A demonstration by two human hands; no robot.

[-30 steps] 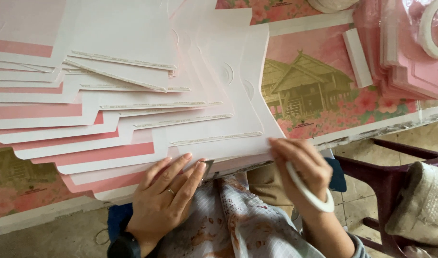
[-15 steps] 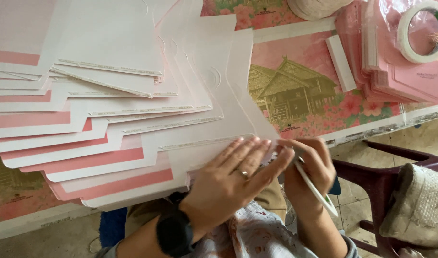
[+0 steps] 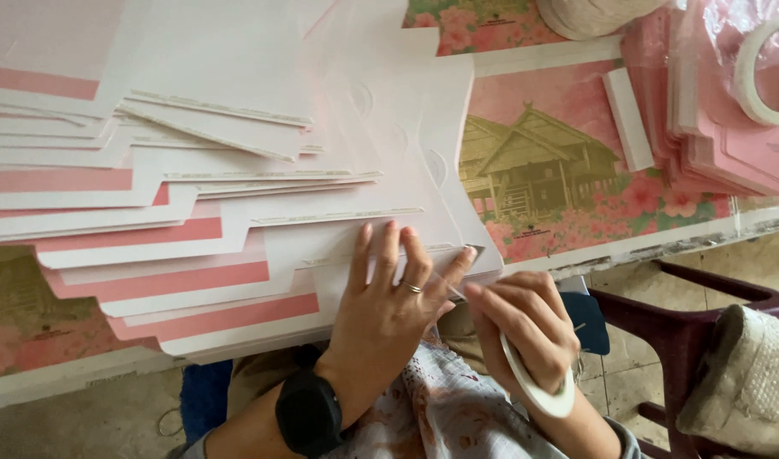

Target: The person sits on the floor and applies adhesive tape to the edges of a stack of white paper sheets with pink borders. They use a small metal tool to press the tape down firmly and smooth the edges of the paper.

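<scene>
My left hand (image 3: 389,306) lies flat, fingers spread, on the near edge of a fanned stack of white and pink card sheets (image 3: 219,212). It wears a ring and a black wrist device. My right hand (image 3: 525,327) holds a white roll of tape (image 3: 538,387) looped over the fingers, beside the stack's near right corner. A clear strip runs from the roll toward my left fingertips at the card's edge.
The table (image 3: 576,255) has a pink cloth printed with a house and flowers. Pink folded cards (image 3: 712,136) and a second tape roll (image 3: 759,72) lie at the far right. A dark red plastic chair (image 3: 687,327) with a cloth bundle stands to the right.
My left hand moved from my lap up onto the near card edge and settled flat. My right hand with the tape roll drew in toward the stack's corner.
</scene>
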